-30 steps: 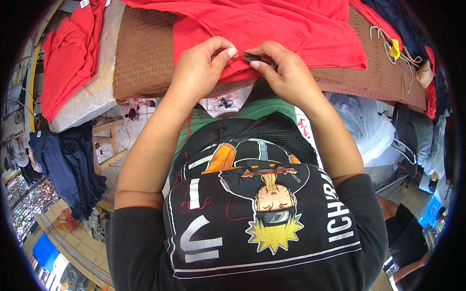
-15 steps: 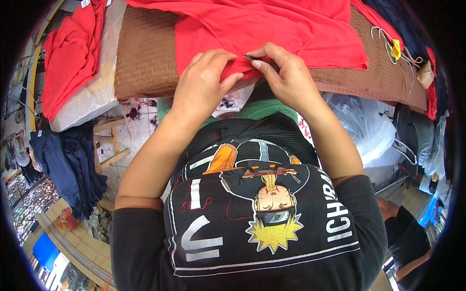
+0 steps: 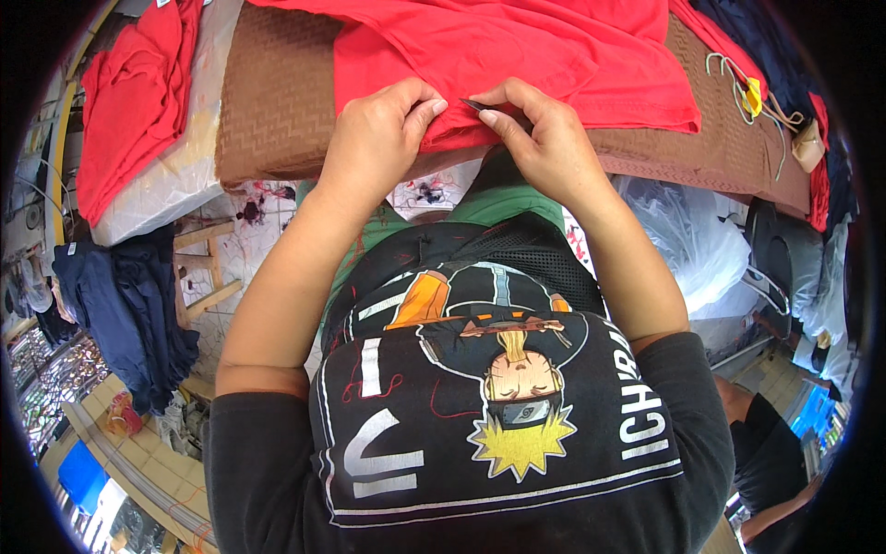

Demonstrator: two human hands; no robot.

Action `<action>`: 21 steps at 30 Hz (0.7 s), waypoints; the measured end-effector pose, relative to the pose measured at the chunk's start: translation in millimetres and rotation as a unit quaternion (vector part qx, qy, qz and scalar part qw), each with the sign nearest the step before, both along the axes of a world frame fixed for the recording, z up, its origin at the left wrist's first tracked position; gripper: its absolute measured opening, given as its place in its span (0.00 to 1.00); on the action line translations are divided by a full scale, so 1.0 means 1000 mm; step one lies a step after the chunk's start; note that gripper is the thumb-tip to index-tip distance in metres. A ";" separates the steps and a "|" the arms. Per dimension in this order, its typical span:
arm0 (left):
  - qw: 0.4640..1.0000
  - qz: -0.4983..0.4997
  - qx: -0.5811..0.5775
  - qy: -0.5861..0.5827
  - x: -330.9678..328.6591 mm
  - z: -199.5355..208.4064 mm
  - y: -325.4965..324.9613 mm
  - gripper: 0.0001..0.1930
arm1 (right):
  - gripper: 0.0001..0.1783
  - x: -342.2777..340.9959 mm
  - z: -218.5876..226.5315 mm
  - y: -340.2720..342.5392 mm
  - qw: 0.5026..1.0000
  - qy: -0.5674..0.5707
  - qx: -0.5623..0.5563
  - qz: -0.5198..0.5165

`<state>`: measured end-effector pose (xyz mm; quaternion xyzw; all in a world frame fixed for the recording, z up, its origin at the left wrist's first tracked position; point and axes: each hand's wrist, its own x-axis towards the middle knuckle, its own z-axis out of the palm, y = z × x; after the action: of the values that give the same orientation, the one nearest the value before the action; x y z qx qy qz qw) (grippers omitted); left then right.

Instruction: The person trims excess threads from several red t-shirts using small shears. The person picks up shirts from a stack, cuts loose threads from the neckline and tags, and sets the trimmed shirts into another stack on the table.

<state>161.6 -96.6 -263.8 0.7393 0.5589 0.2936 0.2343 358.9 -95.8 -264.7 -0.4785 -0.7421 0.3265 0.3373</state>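
Observation:
A red garment (image 3: pixel 526 55) lies spread over the brown-covered table, its near edge close to me. My left hand (image 3: pixel 380 134) is over that edge, thumb and forefinger pressed together against the red cloth. Whatever sits in this pinch is too small to make out. Just to the right, my right hand (image 3: pixel 551 138) grips a small dark pointed tool (image 3: pixel 473 105) between thumb and fingers. Its tip points left toward my left fingertips, with a small gap between. Most of the tool is hidden in the hand.
Brown patterned cloth (image 3: pixel 277 102) covers the table. More red clothing (image 3: pixel 134 102) lies on a plastic-wrapped surface at left, with dark blue clothing (image 3: pixel 125 305) hanging below. Hangers (image 3: pixel 729 78) lie at right, above a clear plastic bag (image 3: pixel 683 245). Another person (image 3: pixel 771 452) is at lower right.
My left thumb and forefinger have closed into a pinch, where they stood apart before. My right hand stays nearly in place with the dark tool.

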 end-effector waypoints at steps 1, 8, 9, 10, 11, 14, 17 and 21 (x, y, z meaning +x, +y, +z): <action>1.000 -0.002 -0.019 0.002 0.000 0.003 0.002 0.09 | 0.09 0.000 0.000 0.000 1.000 0.002 -0.004 0.001; 0.998 -0.025 -0.052 -0.029 -0.004 0.002 0.007 0.10 | 0.10 -0.001 0.006 0.001 0.999 -0.011 -0.023 0.020; 0.998 -0.025 -0.054 -0.029 -0.004 0.002 0.007 0.10 | 0.10 -0.001 0.008 0.002 0.999 -0.022 -0.021 0.026; 0.998 -0.025 -0.056 -0.030 -0.005 0.002 0.007 0.10 | 0.10 -0.002 0.009 0.002 0.999 -0.027 -0.022 0.030; 0.998 -0.026 -0.058 -0.030 -0.004 0.002 0.007 0.10 | 0.10 -0.003 0.009 0.002 0.999 -0.032 -0.023 0.032; 0.997 -0.031 -0.063 -0.034 -0.006 0.002 0.008 0.11 | 0.10 -0.005 0.008 0.004 0.998 -0.043 -0.005 0.040; 0.996 -0.030 -0.077 -0.044 -0.006 0.001 0.009 0.11 | 0.09 -0.004 0.007 0.007 0.997 -0.068 0.006 0.046; 0.989 -0.039 -0.102 -0.103 -0.010 -0.004 0.011 0.12 | 0.09 -0.002 0.005 0.010 0.996 -0.071 0.008 0.057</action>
<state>151.9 -85.2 -268.1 0.6987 0.5296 0.2997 0.3763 356.6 -86.3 -259.2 -0.4550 -0.7925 0.3045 0.2687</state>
